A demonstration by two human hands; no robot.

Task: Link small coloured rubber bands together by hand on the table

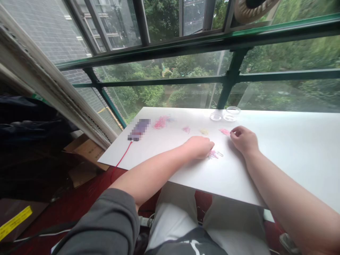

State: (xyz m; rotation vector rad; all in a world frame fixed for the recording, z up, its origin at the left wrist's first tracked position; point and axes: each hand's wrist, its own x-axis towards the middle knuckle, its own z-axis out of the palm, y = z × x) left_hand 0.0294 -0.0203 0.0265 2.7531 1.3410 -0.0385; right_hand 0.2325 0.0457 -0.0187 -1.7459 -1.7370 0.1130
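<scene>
My left hand (pixel 199 146) is closed at the fingertips over a small mixed pile of thin pink and pale clip-like loops (pixel 214 154), partly covering it. Whatever its fingers pinch is hidden. To the right, my right hand (pixel 243 139) has thumb and fingers pressed together beside a bright pink pile (pixel 224 131); I cannot make out what is in them. Between and left of the hands lie a yellow pile (pixel 204 131) and a purplish pink pile (pixel 186 129). Further left spreads a larger red-pink pile (pixel 161 122) with some bluish pieces.
Clear round dishes (pixel 230 117) stand at the back edge of the white table (pixel 292 148). A blurred-out phone-like object (pixel 139 129) lies at the left, its red cable (pixel 124 154) running over the edge. Behind is a green window railing (pixel 170 83); cardboard boxes (pixel 86 152) sit below left.
</scene>
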